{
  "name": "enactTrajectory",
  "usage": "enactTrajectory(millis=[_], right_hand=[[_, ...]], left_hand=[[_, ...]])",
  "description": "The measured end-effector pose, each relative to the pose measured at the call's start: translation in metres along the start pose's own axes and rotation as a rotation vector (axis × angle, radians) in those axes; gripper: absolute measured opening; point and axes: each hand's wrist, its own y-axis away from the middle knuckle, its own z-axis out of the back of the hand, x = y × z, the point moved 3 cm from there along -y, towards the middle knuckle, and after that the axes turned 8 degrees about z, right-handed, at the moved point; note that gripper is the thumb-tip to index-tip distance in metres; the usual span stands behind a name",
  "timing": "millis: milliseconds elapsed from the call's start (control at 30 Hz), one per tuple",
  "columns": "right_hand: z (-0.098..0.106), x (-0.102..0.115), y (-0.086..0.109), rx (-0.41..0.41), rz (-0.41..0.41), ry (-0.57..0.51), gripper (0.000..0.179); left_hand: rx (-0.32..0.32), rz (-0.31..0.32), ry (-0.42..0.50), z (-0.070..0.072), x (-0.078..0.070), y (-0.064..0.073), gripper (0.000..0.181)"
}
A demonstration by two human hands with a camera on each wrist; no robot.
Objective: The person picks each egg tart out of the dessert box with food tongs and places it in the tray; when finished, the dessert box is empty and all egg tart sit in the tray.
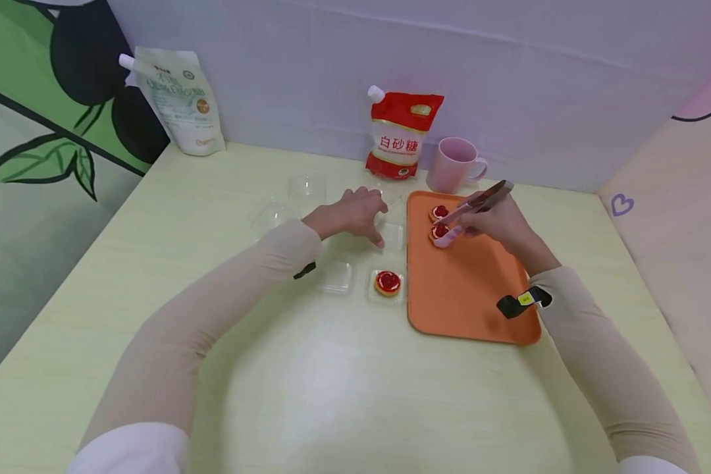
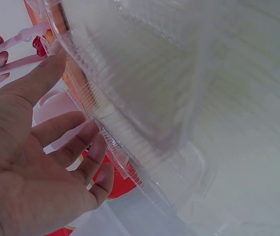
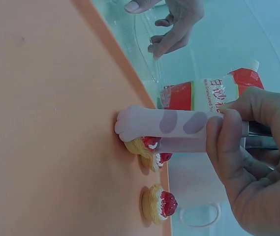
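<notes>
My right hand (image 1: 500, 216) grips pink tongs (image 3: 179, 122) whose paw-shaped tips stand around a small tart (image 3: 139, 147) with red topping and white cream on the orange tray (image 1: 468, 289). Two more tarts show in the right wrist view: one partly behind the tongs, another tart (image 3: 158, 204) apart from them. Over a clear plastic box (image 1: 393, 236) left of the tray, my left hand (image 1: 355, 214) has thumb and fingers spread, with fingertips at the edge of the clear plastic (image 2: 125, 157). Whether they press on it I cannot tell.
A similar tart (image 1: 388, 283) sits in a clear box near the tray's left edge. Beside it lies another clear box (image 1: 335, 278); farther left are clear lids (image 1: 307, 187). Behind stand a red sugar pouch (image 1: 398, 138), a pink mug (image 1: 452, 164) and a pale pouch (image 1: 184, 105).
</notes>
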Motion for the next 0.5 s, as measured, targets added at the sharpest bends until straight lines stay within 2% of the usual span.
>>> enactTrajectory(millis=[500], right_hand=[[0.0086,0.0048,0.003,-0.002,0.022,0.036,0.034]], left_hand=[[0.007,-0.011,-0.007,0.0005,-0.0001,-0.0022,0.076]])
